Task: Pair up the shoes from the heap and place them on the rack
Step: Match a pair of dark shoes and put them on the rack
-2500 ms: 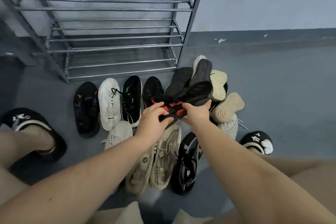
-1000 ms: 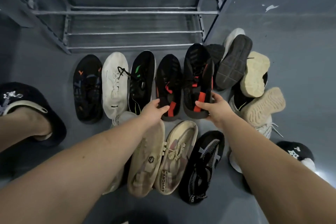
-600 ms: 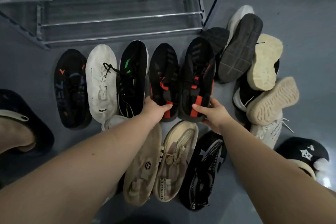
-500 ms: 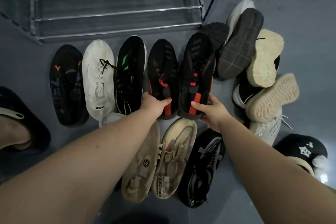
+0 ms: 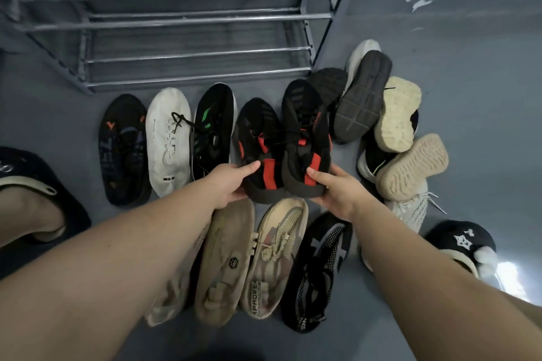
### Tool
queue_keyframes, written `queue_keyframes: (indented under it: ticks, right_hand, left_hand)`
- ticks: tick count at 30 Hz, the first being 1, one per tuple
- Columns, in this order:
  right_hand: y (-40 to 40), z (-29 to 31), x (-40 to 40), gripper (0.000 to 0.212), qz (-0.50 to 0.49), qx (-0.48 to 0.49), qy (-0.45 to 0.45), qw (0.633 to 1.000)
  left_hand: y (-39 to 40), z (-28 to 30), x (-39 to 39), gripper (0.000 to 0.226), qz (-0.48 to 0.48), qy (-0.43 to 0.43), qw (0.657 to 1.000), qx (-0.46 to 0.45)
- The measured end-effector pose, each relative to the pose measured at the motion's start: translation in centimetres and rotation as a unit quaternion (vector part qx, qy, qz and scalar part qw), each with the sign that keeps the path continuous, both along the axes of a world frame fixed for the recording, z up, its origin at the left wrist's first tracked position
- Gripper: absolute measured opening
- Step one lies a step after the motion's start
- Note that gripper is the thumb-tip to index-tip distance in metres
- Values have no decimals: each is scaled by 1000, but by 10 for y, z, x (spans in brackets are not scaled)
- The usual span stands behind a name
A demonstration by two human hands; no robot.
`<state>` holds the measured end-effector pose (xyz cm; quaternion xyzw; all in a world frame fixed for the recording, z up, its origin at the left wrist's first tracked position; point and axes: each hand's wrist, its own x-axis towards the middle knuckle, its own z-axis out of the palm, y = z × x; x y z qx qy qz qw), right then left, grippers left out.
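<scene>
Fingers (image 5: 252, 165) of both hands grip black-and-red shoes' (image 5: 305, 138) heels, toes toward rack (image 5: 199, 53).

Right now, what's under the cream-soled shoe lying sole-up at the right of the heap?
Under the cream-soled shoe a black shoe with a white sole shows partly. A tan-soled shoe covers its other side, so what else lies beneath cannot be seen.
</scene>
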<state>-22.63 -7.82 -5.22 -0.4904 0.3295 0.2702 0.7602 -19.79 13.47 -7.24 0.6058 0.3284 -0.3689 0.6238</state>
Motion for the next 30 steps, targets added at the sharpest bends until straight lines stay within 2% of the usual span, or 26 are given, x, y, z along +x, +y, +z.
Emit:
queue_keyframes:
  ticks: [3,8,13,20,30]
  right_hand:
    - [6,20,-12,37,4,-2,-20,1000]
    - [19,59,-25,24,-3,-15,-51,999]
    - [34,105,-33,32,16,-24,-85,996]
    - [71,181,-37,29,53,-19,-159,986]
    - [128,275,-26,24,52,11,-221,974]
  left_hand:
    - [13,20,-16,34,1,-13,1000,-10]
    - [35,63,-35,15,21,-52,998,-40]
    - [62,114,-41,24,32,-110,992,-59]
    - [95,193,-44,22,38,-197,978,-59]
    - [157,296,-40,36,68,-253,963,-56]
